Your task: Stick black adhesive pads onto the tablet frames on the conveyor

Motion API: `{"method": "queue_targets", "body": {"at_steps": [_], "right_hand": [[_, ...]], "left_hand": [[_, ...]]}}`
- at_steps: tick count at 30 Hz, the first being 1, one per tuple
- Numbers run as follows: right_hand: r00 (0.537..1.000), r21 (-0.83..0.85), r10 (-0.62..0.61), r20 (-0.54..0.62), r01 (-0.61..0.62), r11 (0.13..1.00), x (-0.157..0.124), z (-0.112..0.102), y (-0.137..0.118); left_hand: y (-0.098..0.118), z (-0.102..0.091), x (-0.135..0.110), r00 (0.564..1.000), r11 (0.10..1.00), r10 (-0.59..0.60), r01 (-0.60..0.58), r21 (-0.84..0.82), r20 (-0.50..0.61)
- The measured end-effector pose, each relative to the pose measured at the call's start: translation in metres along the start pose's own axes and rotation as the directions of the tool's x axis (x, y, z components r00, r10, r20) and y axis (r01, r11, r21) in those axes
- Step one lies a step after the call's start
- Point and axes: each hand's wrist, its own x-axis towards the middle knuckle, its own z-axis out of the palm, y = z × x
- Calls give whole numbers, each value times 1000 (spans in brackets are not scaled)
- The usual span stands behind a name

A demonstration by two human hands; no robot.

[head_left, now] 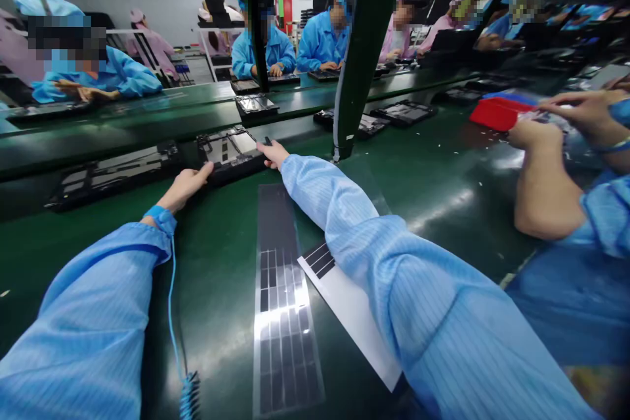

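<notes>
A black fixture tray (229, 156) holding a phone-sized electronic assembly lies on the green conveyor belt (123, 138), straight ahead of me. My left hand (184, 189) grips its near left side, and my right hand (273, 154) grips its right end. A blue wrist strap circles my left wrist, and its coiled blue cord (170, 302) runs down across the bench. Below the tray lies a long sheet of dark rectangular pads (283, 302). A white paper sheet (347, 312) lies partly under my right sleeve.
Another black tray (113, 174) sits on the belt to the left, and more lie farther along. A dark vertical post (367, 46) rises ahead. On the right, a co-worker's hands (575, 111) work beside a red box (497, 113). Workers in blue sit across the line.
</notes>
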Motion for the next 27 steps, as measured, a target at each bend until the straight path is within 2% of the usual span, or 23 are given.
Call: {"method": "queue_targets", "body": {"at_steps": [3,6,8,9,10,11,12,13,14,15,16,19,21,23,25,27], "right_hand": [[1000,101,-22,17,20,995,-14,-12,-11],[999,239,-9,39,-1,971,-52,-46,-25],[997,325,13,78,-38,945,-92,-77,-29],[997,333,0,78,-26,943,-115,-93,-27],[997,332,-7,73,-18,943,-139,-109,-23],[998,322,-23,59,3,947,-163,-124,-17],[1000,333,-22,22,14,943,-186,-139,-8],[1000,357,-7,-13,11,934,-207,-154,2],[998,388,30,-56,-6,921,-226,-167,14],[992,420,65,-109,-13,908,-243,-180,26],[980,443,98,-174,-11,896,-257,-192,38],[938,449,137,-318,21,893,-288,-222,72],[929,421,149,-338,8,907,-301,-235,90],[936,366,162,-312,-39,930,-309,-241,103],[951,267,147,-271,-72,961,-313,-244,113],[964,99,101,-247,-79,992,-313,-248,118]], "left_hand": [[16,6,-4,996,971,0,-21,-238,-87],[49,14,-22,968,913,60,-152,-378,-245],[78,23,-51,916,837,157,-321,-443,-369],[91,27,-72,867,721,274,-472,-508,-416],[102,32,-95,820,618,385,-570,-541,-424],[111,37,-119,780,564,502,-623,-542,-374],[117,41,-143,723,552,642,-667,-501,-256],[119,46,-164,622,542,779,-730,-417,-78],[119,51,-182,553,552,828,-769,-323,97],[117,55,-196,507,558,825,-799,-223,250],[113,60,-205,481,557,793,-820,-127,374],[97,69,-210,456,539,665,-841,43,591],[87,67,-202,402,513,614,-857,43,679],[80,59,-193,359,510,590,-860,11,723],[77,50,-189,357,537,583,-844,-16,730],[78,44,-189,395,586,587,-809,-35,706]]}}
